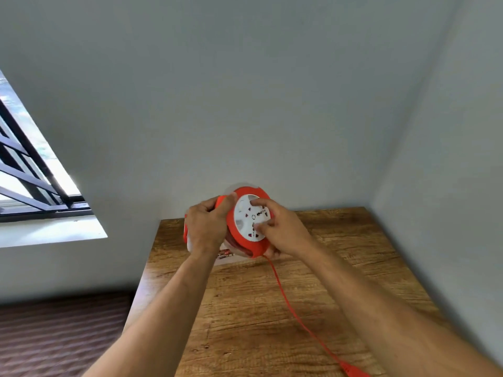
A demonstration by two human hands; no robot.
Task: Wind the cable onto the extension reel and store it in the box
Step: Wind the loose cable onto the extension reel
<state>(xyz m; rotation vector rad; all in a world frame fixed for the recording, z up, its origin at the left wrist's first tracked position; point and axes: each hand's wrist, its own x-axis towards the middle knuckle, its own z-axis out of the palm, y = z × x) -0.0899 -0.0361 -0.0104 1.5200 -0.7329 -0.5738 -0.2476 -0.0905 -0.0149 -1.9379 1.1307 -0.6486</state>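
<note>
An orange extension reel (246, 240) with a white socket face (245, 216) is held upright above the far part of the wooden table (353, 268). My left hand (204, 227) grips the reel's orange handle at its left rim. My right hand (280, 227) rests on the white face, fingertips pressed into its recesses. A flat orange cable (296, 314) hangs from the reel's bottom and runs along the table toward me to an orange plug (356, 371) at the lower edge. The box (226, 254) lies mostly hidden behind the reel and my left hand.
Grey walls close the table in at the back and right. A barred window (30, 172) is at the left, above a white sill. Dark flooring (60, 336) lies left of the table's edge.
</note>
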